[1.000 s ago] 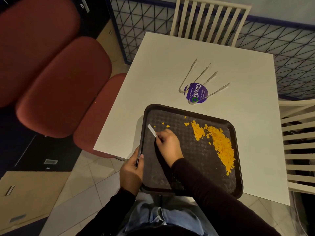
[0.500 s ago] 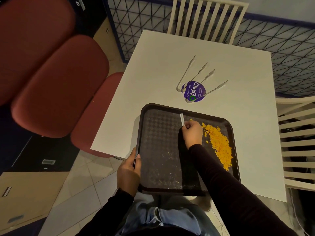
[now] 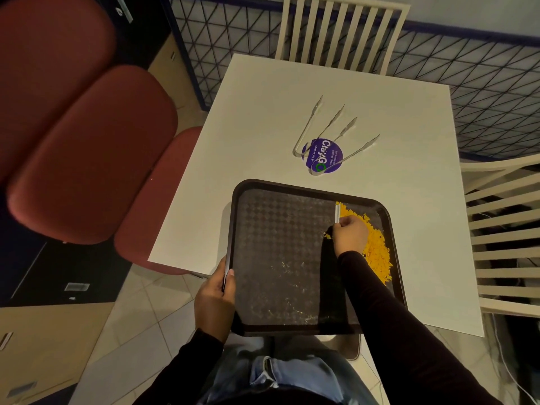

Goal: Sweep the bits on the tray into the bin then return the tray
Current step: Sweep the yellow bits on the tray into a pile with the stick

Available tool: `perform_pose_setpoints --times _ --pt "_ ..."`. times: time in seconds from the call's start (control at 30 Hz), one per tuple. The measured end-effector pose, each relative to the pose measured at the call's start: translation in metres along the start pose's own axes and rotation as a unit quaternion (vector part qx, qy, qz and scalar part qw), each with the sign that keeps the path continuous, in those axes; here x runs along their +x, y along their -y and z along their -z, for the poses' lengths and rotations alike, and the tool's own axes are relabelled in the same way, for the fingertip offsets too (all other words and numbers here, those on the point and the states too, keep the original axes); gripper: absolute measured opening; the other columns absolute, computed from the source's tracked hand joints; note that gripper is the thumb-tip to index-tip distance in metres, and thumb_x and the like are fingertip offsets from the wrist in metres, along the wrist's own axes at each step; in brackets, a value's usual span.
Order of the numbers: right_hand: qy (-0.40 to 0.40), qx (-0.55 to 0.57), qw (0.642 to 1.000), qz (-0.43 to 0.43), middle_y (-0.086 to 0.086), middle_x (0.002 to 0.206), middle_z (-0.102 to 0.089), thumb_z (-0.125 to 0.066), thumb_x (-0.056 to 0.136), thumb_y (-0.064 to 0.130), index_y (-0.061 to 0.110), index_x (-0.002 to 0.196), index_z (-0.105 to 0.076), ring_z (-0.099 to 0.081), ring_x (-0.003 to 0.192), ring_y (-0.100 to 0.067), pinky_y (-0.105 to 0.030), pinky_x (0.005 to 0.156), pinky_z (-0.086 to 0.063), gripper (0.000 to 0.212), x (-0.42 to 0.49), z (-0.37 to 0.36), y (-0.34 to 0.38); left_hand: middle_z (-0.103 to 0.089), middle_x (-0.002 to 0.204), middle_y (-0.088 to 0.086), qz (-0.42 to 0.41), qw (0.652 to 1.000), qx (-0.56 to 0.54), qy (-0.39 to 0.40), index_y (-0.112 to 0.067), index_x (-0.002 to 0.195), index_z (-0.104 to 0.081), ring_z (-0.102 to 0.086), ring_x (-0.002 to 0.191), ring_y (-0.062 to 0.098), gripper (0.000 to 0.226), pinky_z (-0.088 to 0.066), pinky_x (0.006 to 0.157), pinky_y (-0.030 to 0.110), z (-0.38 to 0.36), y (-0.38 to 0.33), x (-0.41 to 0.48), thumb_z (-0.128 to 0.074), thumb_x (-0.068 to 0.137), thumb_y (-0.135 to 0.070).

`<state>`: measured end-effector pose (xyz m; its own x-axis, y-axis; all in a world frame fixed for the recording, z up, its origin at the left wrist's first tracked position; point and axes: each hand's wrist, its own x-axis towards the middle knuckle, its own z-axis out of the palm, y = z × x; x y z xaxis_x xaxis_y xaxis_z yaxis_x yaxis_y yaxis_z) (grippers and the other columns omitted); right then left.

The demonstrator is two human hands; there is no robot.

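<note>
White square table (image 3: pixel 263 118) carries the dark textured plastic tray (image 3: pixel 280 258), left hand (image 3: pixel 214 299) clamping its near-left rim while right hand (image 3: pixel 349 236) pinches a thin white scraper strip (image 3: pixel 337 212) against orange crumbs (image 3: pixel 377 252) heaped right; gathering step under way, bin unseen, tipping likely next.

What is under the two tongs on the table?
A round purple sticker lies under the tongs' looped ends; their tips rest on bare table. Some of its print is covered.

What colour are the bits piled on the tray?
Orange-yellow. The bits show clearly in the head view, heaped along the right side of the dark tray.
</note>
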<state>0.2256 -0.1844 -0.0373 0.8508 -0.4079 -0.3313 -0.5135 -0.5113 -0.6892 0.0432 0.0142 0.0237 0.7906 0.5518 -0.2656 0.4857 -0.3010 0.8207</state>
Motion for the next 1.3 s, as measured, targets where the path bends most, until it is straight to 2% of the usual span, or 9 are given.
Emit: perform_pose_setpoints --times 0.1,0.17,0.3,0.47,0.63,0.77,1.03,1.17,1.3 --pt "0.026 -0.01 0.997 0.077 -0.008 0.087 -0.067 -0.057 0.085 0.01 0.009 0.092 -0.065 -0.062 0.077 -0.023 -0.032 0.067 -0.048 0.01 -0.023 0.004 0.004 -0.067 0.104 0.028 0.005 1.0 -0.028 0.006 -0.012 0.132 -0.051 -0.062 0.097 0.042 0.037 -0.051 0.09 0.044 -0.001 -0.003 0.0 -0.046 0.095 -0.017" --pt "0.071 -0.021 0.988 0.139 -0.003 0.09 -0.065 -0.058 0.086 0.011 0.015 0.095 -0.065 -0.061 0.08 -0.019 -0.033 0.072 -0.052 0.012 -0.048 0.003 0.002 -0.062 0.104 0.037 0.016 0.999 -0.039 0.013 -0.014 0.133 -0.051 -0.057 0.1 0.049 0.038 -0.048 0.09 0.054 0.0 -0.005 0.002 -0.046 0.095 -0.016" --pt "0.161 -0.083 0.955 0.236 0.007 0.085 -0.059 -0.059 0.083 0.011 0.021 0.085 -0.064 -0.057 0.08 -0.018 -0.034 0.077 -0.044 0.011 -0.098 -0.002 -0.011 -0.071 0.098 0.004 0.02 0.998 -0.048 0.026 -0.03 0.129 -0.048 -0.067 0.084 0.003 0.036 -0.053 0.086 0.027 0.004 -0.007 0.002 -0.046 0.096 -0.018" --pt "0.185 -0.115 0.933 0.287 0.001 0.086 -0.061 -0.06 0.082 0.009 0.016 0.084 -0.064 -0.056 0.08 -0.016 -0.029 0.075 -0.032 0.008 -0.129 -0.004 -0.024 -0.069 0.103 -0.001 0.045 0.997 -0.049 0.04 -0.022 0.133 -0.05 -0.064 0.101 0.015 0.038 -0.052 0.094 0.037 0.006 -0.006 0.004 -0.045 0.096 -0.023" --pt "0.142 -0.085 0.96 0.227 0.001 0.078 -0.053 -0.059 0.083 0.005 0.01 0.079 -0.065 -0.057 0.076 -0.023 -0.037 0.075 -0.044 0.008 -0.104 0.003 -0.025 -0.068 0.096 -0.008 0.046 0.997 -0.04 0.042 -0.02 0.134 -0.049 -0.063 0.095 0.008 0.039 -0.051 0.095 0.034 0.006 -0.008 0.001 -0.046 0.095 -0.022" --pt "0.088 -0.059 0.985 0.137 -0.005 0.094 -0.06 -0.057 0.087 0.006 0.007 0.095 -0.067 -0.057 0.086 -0.021 -0.032 0.083 -0.044 0.013 -0.069 0.018 -0.031 -0.071 0.108 0.008 0.055 0.997 -0.034 0.029 -0.02 0.134 -0.049 -0.065 0.102 0.023 0.04 -0.05 0.097 0.044 0.005 -0.006 0.0 -0.047 0.095 -0.024" --pt "0.036 -0.084 0.994 0.052 -0.018 0.096 -0.068 -0.056 0.085 0.006 0.003 0.094 -0.065 -0.063 0.083 -0.032 -0.034 0.075 -0.048 0.013 -0.016 0.037 -0.047 -0.069 0.109 0.004 0.053 0.998 -0.035 0.029 -0.016 0.135 -0.048 -0.064 0.105 0.023 0.04 -0.049 0.098 0.043 0.003 -0.003 0.002 -0.047 0.095 -0.022" --pt "0.021 -0.071 0.995 0.066 -0.017 0.091 -0.067 -0.055 0.086 0.006 0.004 0.092 -0.064 -0.058 0.076 -0.025 -0.031 0.069 -0.045 0.011 -0.02 0.04 -0.041 -0.067 0.118 0.012 0.049 0.997 -0.041 0.031 -0.017 0.136 -0.047 -0.062 0.11 0.026 0.041 -0.048 0.1 0.046 0.003 -0.003 0.002 -0.047 0.095 -0.024" --pt "0.081 -0.019 0.987 0.134 -0.005 0.097 -0.066 -0.056 0.087 0.011 0.012 0.099 -0.065 -0.062 0.086 -0.019 -0.034 0.079 -0.052 0.015 -0.056 0.025 -0.018 -0.067 0.113 0.022 0.061 0.997 -0.046 0.024 -0.017 0.134 -0.049 -0.062 0.106 0.038 0.041 -0.049 0.097 0.051 0.002 0.0 0.002 -0.048 0.094 -0.025"
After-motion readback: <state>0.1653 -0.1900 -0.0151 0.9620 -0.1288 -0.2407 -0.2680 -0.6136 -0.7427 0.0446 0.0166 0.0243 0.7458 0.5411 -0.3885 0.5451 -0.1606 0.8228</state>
